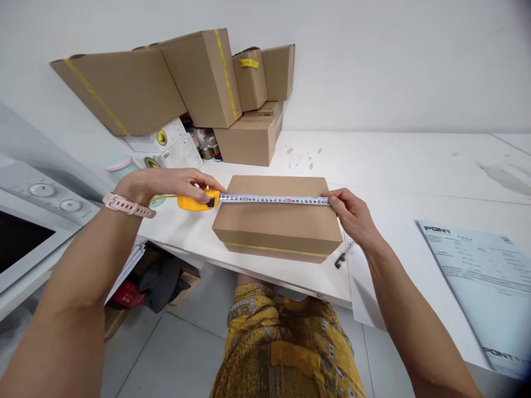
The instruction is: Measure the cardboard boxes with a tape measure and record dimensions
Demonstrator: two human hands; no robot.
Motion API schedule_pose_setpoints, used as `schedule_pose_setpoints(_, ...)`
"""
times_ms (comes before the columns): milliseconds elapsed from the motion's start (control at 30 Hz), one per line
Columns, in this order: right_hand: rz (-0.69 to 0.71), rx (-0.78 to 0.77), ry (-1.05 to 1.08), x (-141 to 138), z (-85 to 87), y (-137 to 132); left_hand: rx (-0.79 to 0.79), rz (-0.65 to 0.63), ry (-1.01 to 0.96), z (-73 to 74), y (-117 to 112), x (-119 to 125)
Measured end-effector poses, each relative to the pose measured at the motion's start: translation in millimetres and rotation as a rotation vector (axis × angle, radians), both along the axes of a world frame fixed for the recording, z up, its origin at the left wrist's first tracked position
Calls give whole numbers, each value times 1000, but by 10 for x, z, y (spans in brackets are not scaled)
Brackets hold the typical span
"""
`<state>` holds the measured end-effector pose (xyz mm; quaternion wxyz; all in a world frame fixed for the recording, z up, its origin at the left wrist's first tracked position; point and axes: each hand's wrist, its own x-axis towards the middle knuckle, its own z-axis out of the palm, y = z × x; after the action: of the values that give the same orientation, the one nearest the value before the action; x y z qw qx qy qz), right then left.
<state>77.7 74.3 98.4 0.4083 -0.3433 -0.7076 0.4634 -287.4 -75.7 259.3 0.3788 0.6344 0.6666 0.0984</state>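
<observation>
Left hand (166, 185) grips the yellow tape measure (198, 200), right hand (348, 213) pinches its blade (274, 200) end, stretched across the cardboard box (276, 224) mid-frame on the worktop (394, 166); reading apparently still untaken.

Brown box (277, 221) with yellow stripe; yellow tape measure (198, 200) (white blade); white table (394, 166).
</observation>
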Motion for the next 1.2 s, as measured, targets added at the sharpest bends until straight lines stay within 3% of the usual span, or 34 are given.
schedule_pose_setpoints(167, 67, 26, -80, 43, 49, 5, -67, -62, -31, 87, -60, 237)
schedule_pose_setpoints(300, 109, 159, -268, 188, 166, 93, -58, -1, -194, 0, -413, 530)
schedule_pose_setpoints(367, 98, 245, -362, 228, 284, 140, -89, 70, -371, -218, -721, 805)
schedule_pose_setpoints(467, 103, 386, -381, 115, 510, 227, -104, 263, -778, -767, -1153, 1376)
schedule_pose_setpoints(567, 203, 490, -337, -215, 712, 399, -144, 375, -1244, -1291, -1305, 1980)
schedule_pose_setpoints(633, 290, 474, -335, -478, 789, 555, -45, 457, -1414, -1454, -1240, 2287)
schedule_pose_setpoints(700, 367, 356, -331, -700, 800, 701, 57, 529, -1501, -1450, -1123, 2459)
schedule_pose_setpoints(833, 416, 76, -372, -907, 676, 838, 84, 585, -1567, -1295, -999, 2451)
schedule_pose_setpoints(900, 396, 13, -392, -918, 602, 828, 71, 602, -1592, -1302, -1008, 2389)
schedule_pose_setpoints(1000, 417, 6, -370, -895, 550, 784, 21, 632, -1632, -1451, -1056, 2330)
schedule_pose_setpoints(1133, 492, -31, -342, -860, 577, 767, -169, 578, -1695, -1700, -1160, 2352)
schedule_pose_setpoints(1200, 504, -47, -347, -854, 588, 778, -167, 579, -1698, -1770, -1222, 2393)
